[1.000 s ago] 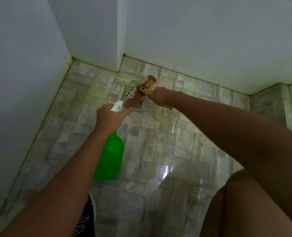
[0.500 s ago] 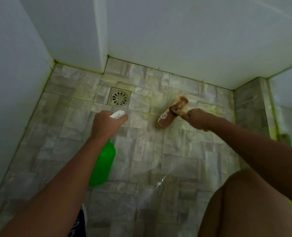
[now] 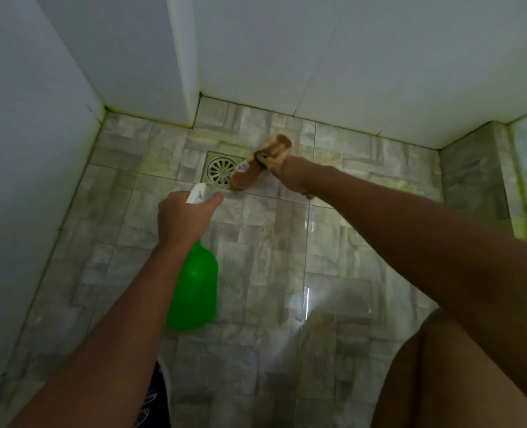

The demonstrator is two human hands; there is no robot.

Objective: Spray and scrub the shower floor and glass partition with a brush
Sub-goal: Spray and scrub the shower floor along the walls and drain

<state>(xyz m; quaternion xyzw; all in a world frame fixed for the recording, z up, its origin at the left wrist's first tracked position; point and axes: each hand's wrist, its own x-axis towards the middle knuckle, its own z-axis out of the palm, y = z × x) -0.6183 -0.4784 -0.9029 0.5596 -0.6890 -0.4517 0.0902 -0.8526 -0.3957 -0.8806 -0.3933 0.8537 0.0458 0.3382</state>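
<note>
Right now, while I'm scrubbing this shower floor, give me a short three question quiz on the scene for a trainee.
1. True or false: the brush lies beside the floor drain, at its right edge.
2. Which of the two hands grips the green spray bottle?
A. the left hand
B. the right hand
C. neither
3. Fill in: the white spray head of the bottle points toward the ____.

Key
1. True: its near end overlaps the drain's right edge in this view.
2. A: the left hand holds the bottle at its neck, and the right hand holds the brush.
3. Drain.
</note>
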